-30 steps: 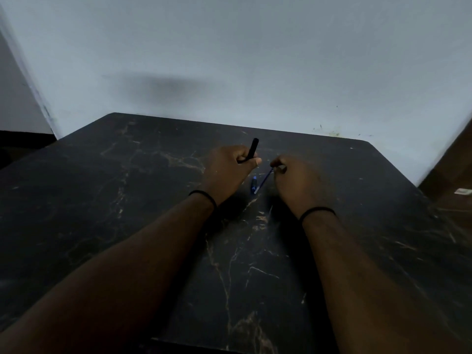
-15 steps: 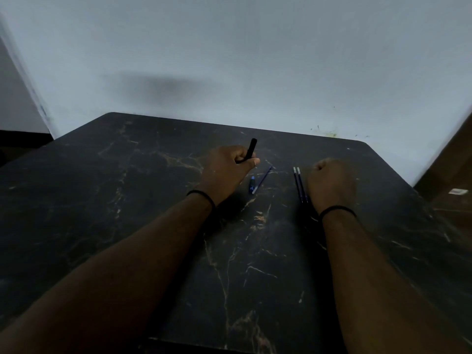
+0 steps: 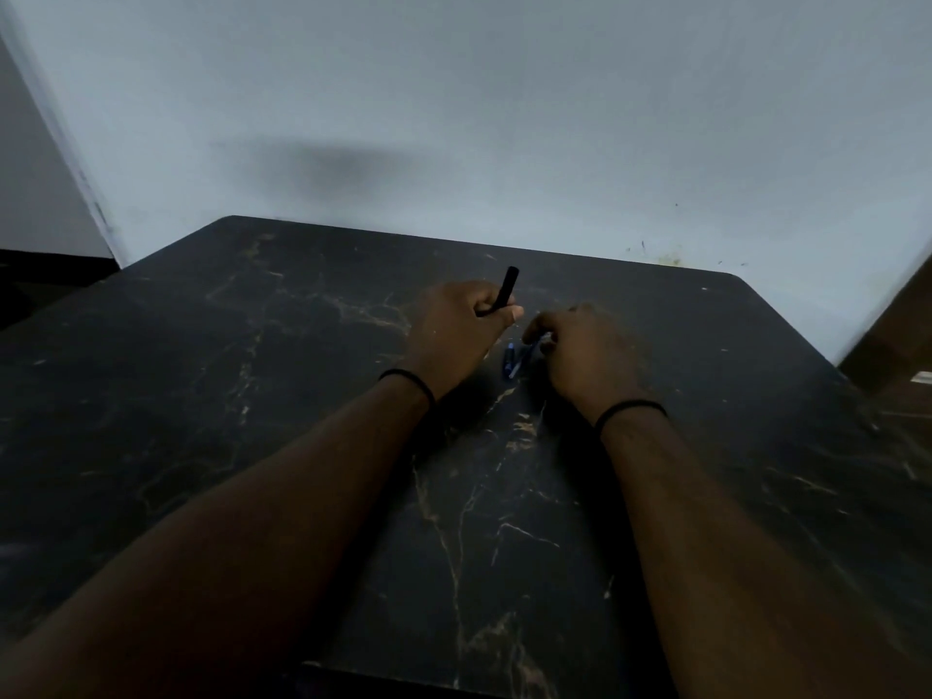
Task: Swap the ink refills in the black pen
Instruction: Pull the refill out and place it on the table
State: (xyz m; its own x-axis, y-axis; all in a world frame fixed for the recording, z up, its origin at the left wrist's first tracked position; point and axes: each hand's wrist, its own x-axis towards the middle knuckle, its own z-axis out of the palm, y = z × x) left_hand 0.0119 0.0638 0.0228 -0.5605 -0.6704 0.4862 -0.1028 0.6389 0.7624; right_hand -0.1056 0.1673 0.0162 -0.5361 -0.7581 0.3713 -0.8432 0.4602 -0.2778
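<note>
My left hand (image 3: 461, 330) is closed around the black pen barrel (image 3: 507, 289), which sticks up and away from my fist above the dark marble table (image 3: 252, 396). A thin blue ink refill (image 3: 522, 359) lies slanted on the table between my hands, with a short blue pen piece (image 3: 509, 359) beside it. My right hand (image 3: 587, 358) hovers just right of them, fingers curled, with thumb and forefinger at the refill's far end. Motion blur hides whether they pinch it. The right hand covers whatever lies under it.
The table's far edge meets a pale wall (image 3: 504, 118). A brown piece of furniture (image 3: 903, 340) stands past the right corner. Both my forearms stretch across the near half of the table.
My right hand let go of the blue refill, swung right to two spare refills, then came back left and now covers them. My left hand kept the barrel almost still.
</note>
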